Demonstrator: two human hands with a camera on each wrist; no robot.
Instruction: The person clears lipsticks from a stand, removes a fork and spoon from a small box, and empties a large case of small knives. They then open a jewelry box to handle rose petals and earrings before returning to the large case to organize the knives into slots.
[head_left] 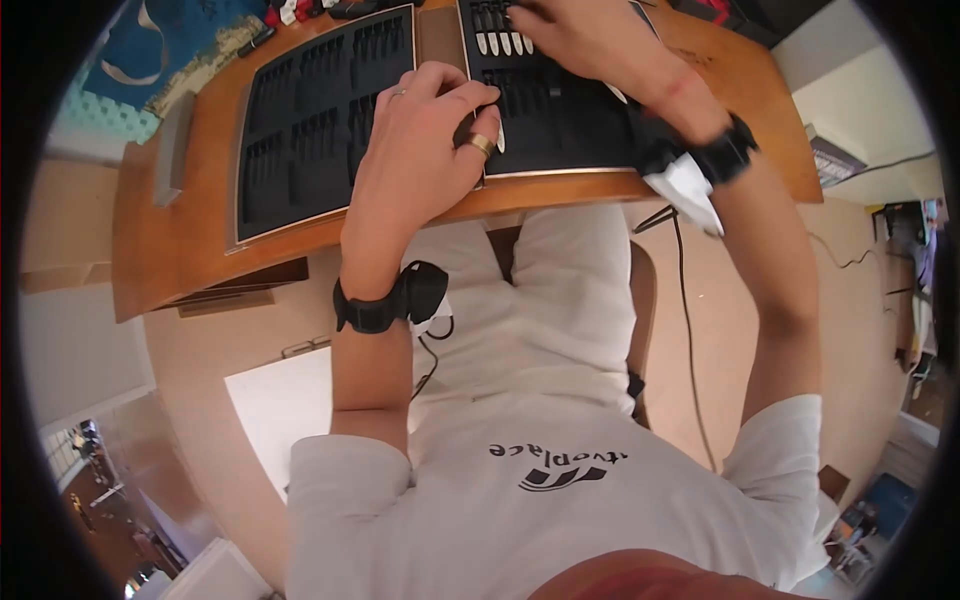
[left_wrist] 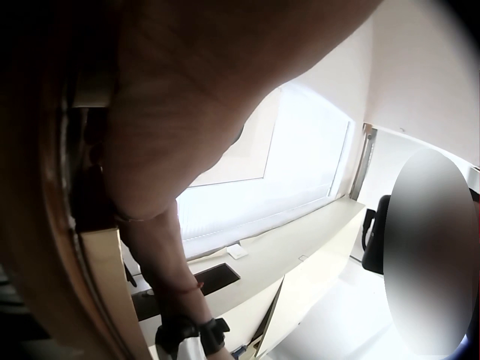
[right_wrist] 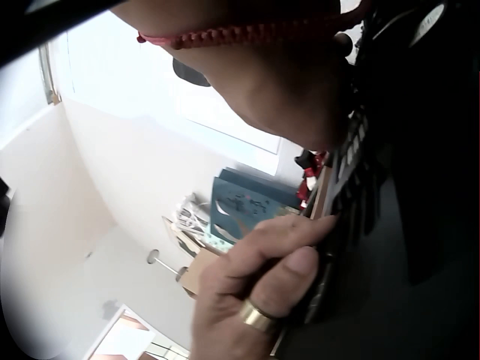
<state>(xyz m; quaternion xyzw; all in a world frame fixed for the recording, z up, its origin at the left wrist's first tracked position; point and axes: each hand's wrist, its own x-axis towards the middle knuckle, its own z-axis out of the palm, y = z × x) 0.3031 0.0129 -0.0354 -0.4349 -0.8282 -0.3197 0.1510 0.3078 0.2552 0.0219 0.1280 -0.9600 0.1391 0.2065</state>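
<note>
In the head view a dark tray (head_left: 575,140) with slots holds several slim pieces with white blade-like ends (head_left: 493,44) in a row. My left hand (head_left: 425,150) lies over its left edge, thumb and index finger pinching at the dark upper part of one piece (head_left: 501,138), whose white end points toward me. In the right wrist view that ringed left hand (right_wrist: 247,285) shows its thumb and index tip close together. Above the row reaches my right hand (head_left: 590,40), fingertips at the row's upper part; what they touch is hidden. The left wrist view shows no fingertips clearly.
A second dark tray (head_left: 300,105) with rows of dark slim pieces lies to the left on the wooden table (head_left: 150,240). A grey bar-shaped object (head_left: 174,150) stands at the table's left side. Red and white items (head_left: 290,12) and a blue bag (head_left: 170,45) are at the back left.
</note>
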